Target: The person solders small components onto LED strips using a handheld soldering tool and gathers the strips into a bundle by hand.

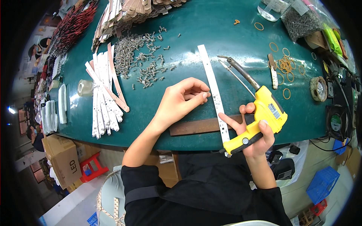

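My right hand (259,146) is wrapped around the grip of a yellow soldering gun (270,107). The gun's dark barrel and thin feed tube point up and to the left, the tip just right of a narrow white LED strip (212,77). One outstretched finger of that hand touches the strip near its lower end. Beneath the strip, a dark brown bar (192,127) lies crosswise near the table edge. My left hand (176,101) is closed in a pinch just left of the strip; whatever sits between its fingertips is too small to name.
Small metal connectors (130,52) lie heaped at the far left, beside piled white strips (102,101). More strips (124,17) are stacked behind. On the right are rubber bands (286,64), a knife-like tool (272,71), a tape roll (319,89) and a small fan (335,122).
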`<action>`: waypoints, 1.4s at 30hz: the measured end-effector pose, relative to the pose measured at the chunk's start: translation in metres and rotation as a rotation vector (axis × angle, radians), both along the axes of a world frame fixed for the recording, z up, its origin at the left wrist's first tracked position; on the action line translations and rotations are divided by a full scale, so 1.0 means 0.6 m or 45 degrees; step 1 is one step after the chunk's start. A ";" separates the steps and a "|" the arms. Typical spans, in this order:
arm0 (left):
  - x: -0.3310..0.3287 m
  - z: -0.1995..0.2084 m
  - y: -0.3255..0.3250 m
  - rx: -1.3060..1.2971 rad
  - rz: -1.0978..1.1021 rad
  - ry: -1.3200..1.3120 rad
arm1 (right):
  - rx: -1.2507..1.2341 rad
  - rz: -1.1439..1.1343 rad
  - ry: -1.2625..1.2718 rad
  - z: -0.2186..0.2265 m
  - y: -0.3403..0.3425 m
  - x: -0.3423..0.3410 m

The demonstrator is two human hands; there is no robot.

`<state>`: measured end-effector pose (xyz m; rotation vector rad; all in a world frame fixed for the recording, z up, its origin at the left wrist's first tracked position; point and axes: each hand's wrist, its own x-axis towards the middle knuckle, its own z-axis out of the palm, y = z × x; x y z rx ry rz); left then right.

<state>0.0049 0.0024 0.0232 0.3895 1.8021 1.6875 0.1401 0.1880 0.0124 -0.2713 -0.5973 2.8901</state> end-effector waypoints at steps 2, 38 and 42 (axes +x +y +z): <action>0.005 -0.001 0.008 -0.183 0.045 0.394 | -0.034 -0.009 0.004 -0.003 0.000 0.000; -0.005 -0.023 0.023 -0.351 -0.114 1.443 | 0.040 0.006 0.003 -0.006 0.001 -0.002; -0.003 -0.020 0.024 -0.412 -0.220 1.689 | 0.035 -0.009 -0.013 -0.003 0.000 -0.001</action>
